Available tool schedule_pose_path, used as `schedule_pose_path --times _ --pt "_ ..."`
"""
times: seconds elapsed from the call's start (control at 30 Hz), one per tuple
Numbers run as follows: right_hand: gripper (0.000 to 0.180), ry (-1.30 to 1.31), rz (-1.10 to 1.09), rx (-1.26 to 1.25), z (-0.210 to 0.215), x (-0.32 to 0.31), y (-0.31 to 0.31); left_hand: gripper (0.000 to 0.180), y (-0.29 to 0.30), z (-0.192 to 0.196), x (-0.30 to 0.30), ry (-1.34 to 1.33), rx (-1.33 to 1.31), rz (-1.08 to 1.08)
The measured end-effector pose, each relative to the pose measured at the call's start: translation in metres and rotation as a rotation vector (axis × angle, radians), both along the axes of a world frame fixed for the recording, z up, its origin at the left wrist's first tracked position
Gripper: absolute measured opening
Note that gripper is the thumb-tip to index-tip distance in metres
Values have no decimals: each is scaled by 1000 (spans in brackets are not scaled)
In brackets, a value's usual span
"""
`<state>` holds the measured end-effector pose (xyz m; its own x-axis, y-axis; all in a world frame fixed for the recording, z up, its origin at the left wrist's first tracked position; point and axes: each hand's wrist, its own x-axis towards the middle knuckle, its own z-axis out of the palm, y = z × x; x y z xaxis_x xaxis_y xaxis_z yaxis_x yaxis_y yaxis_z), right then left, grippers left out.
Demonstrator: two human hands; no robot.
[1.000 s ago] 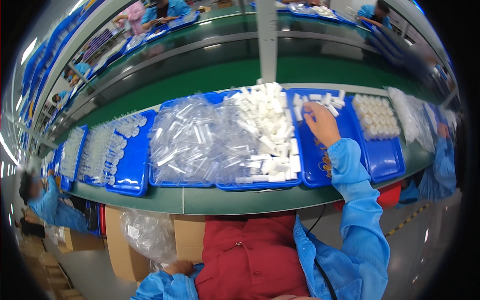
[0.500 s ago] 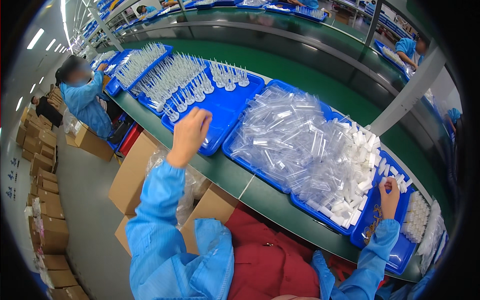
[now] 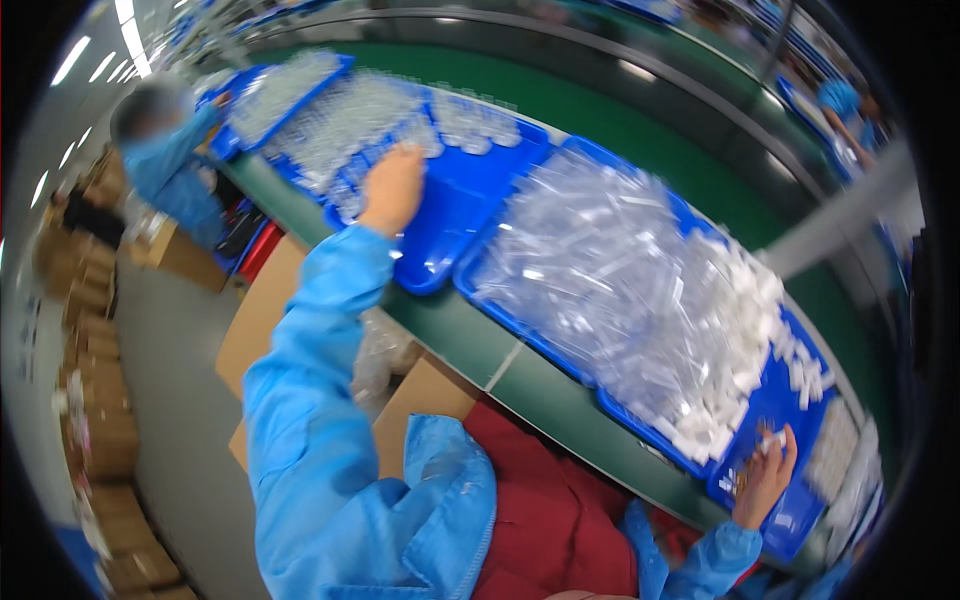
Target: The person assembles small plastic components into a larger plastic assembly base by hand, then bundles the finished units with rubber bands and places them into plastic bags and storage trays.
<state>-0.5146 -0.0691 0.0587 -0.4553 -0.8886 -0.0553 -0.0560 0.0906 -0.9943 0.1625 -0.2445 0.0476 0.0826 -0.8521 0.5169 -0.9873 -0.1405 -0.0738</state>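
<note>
My left hand [image 3: 393, 190] is over the left blue tray [image 3: 455, 205], beside rows of upright clear plastic pieces [image 3: 385, 105] with thin stems. Motion blurs it and its fingertips are hidden. Above the right blue tray [image 3: 790, 515], my right hand [image 3: 765, 480] is closed, with a small white piece [image 3: 777, 439] pinched at its fingertips. Close by that hand lie small yellowish-brown rings, partly covered by it. A few white pieces [image 3: 800, 370] lie toward the far end of the same tray.
Between my hands, a blue tray [image 3: 540, 345] holds a heap of clear plastic tubes [image 3: 590, 260] and a pile of white blocks [image 3: 725, 370]. Open cardboard boxes [image 3: 425, 425] stand below the green table edge. A co-worker in blue [image 3: 175, 185] sits at the left. A grey post [image 3: 845, 215] rises beyond.
My left hand has moved forward, up to the standing clear pieces. My right hand has drawn back from the far white pieces toward me, with a white piece in its fingers. The view has shifted and blurred.
</note>
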Motion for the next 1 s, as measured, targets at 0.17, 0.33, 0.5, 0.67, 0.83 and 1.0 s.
schedule_pose_path --times 0.17,0.33,0.5,0.67,0.83,1.0 --pt "40 -35 -77 -33 25 44 9 19 72 46 -72 562 -72 -250" --pt "37 -326 94 -176 47 104 9 31 141 66 -180 858 -24 -687" --pt "36 -641 210 -112 52 145 21 30 179 59 -285 1343 453 -1217" --pt "35 -780 155 -37 34 144 31 26 191 41 -324 1598 675 -1217" --pt "35 -802 157 -49 25 137 38 28 198 33 -335 1728 720 -1176" --pt "32 -772 154 -121 15 130 40 29 198 34 -338 1865 719 -1160"
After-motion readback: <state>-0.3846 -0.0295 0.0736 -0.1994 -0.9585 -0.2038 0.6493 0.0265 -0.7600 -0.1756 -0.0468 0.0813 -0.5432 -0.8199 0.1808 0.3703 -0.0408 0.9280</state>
